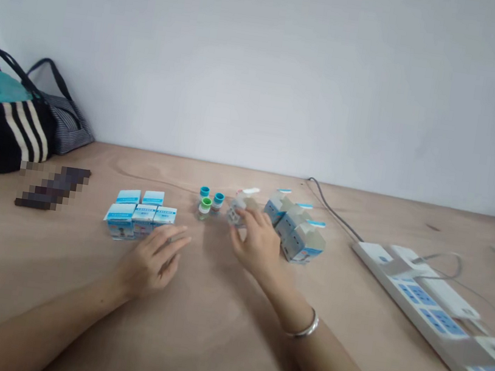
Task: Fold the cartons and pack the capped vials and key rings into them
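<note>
1. The left hand [151, 261] lies open on the tabletop [34, 260], fingertips just beside a block of closed boxes [141, 220].
2. The right hand [258, 242] grips a blurred carton [237, 212], near three opened boxes [292, 225].
3. Three capped vials [211, 202] stand just left of the carton.
4. A power strip [424, 302] lies farther right.

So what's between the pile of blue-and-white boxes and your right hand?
In the head view, three small bottles stand there, two with blue caps and one with a green cap.
</note>
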### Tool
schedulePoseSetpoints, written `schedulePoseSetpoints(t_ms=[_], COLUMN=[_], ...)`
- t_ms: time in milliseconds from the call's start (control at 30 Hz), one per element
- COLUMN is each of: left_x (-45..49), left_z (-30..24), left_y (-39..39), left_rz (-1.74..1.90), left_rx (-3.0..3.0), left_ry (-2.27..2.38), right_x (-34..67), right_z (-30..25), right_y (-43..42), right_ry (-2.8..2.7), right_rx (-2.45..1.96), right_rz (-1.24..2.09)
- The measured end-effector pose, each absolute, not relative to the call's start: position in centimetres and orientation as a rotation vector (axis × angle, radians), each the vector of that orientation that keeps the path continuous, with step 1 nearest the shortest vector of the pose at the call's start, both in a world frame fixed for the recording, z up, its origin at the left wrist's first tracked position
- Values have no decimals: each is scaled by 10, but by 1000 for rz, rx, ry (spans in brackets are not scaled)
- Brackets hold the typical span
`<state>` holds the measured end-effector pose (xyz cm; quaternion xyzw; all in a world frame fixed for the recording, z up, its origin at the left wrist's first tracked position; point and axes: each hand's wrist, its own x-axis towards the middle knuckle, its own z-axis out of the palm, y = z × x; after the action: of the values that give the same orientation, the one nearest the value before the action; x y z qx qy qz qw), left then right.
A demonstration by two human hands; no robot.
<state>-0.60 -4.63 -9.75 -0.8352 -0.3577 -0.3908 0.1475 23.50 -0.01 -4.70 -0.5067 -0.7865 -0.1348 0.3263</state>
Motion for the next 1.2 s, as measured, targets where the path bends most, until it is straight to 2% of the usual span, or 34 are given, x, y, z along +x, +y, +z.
schedulePoseSetpoints(t_ms=[100, 233, 600, 900, 1200], left_x=[1, 7, 16, 11, 5], left_z=[-97, -98, -93, -100, -89], left_y=[-49, -51, -45, -44, -53], left_rz=[-1159, -1204, -1313, -1268, -984], left_rx=[-2471, -2523, -2574, -2525, -2182], left_ry=[-1042, -1092, -1328, -1271, -1029], right_x=[211, 191, 192, 208, 207], right_z=[-46, -57, -69, -65, -67], right_y=[-32, -55, -51, -35, -38], right_ry=[-2214, -2344, -2219, -2159, -2075], right_rx=[-1146, -1067, -788, -961, -1011], right_rz=[-305, -83, 449, 109, 126])
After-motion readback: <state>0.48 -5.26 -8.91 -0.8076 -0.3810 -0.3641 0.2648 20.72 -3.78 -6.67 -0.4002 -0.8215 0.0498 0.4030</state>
